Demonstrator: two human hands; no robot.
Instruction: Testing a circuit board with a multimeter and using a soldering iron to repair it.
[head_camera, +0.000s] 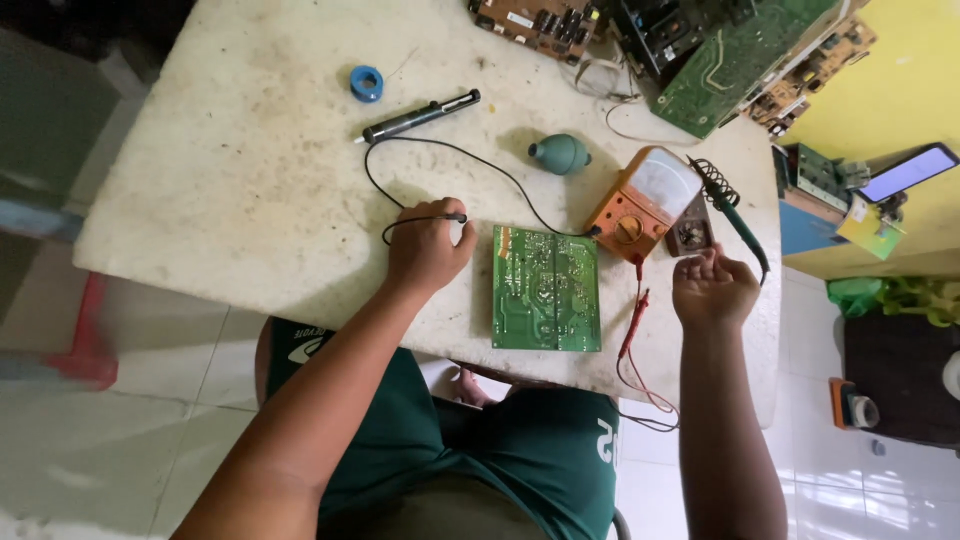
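Head view. The left hand (428, 245) rests on the tabletop (250, 180), fingers curled tight around the black probe (452, 217), just left of the green circuit board (546, 289) lying flat near the front edge. The right hand (712, 288) hovers just right of the orange multimeter (640, 205), fingers loosely curled; whether they pinch anything cannot be told. The red probe (634, 318) lies loose beside the board. Risk: its dangling lead could snag and drag the meter, and the soldering iron (735, 212) sits close to the right hand.
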